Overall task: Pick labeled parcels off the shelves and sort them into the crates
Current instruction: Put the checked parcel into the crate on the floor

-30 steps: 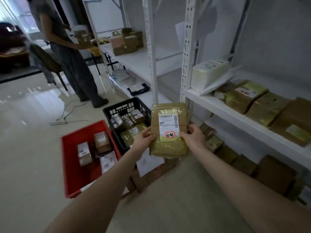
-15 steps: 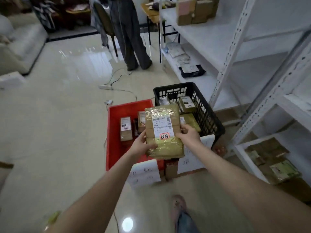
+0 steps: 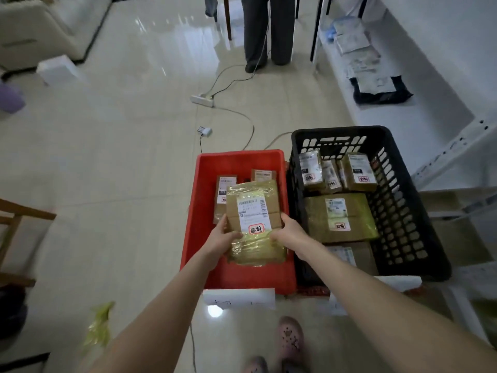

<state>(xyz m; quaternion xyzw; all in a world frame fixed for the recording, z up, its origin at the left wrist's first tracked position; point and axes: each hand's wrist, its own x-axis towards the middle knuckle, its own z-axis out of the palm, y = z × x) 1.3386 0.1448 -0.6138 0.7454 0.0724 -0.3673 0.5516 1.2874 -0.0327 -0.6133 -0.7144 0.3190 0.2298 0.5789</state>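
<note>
1. The tan cardboard parcel (image 3: 255,239) is wrapped in shiny, crinkled clear tape; its white paper label (image 3: 252,214) looks matt.
2. The red plastic crate (image 3: 204,224) has smooth, slightly glossy solid walls.
3. The black plastic crate (image 3: 398,211) is matt, its walls a slotted lattice.
4. The cream tiled floor (image 3: 107,157) is polished and mirrors the light.
5. The white metal shelf (image 3: 430,63) looks painted and matt.
6. The black plastic mailer bag (image 3: 382,96) on it is glossy.

Parcel stockroom: white metal shelving (image 3: 430,63), red crate (image 3: 239,155) and black crate (image 3: 338,130) of labelled parcels (image 3: 340,216)
</note>
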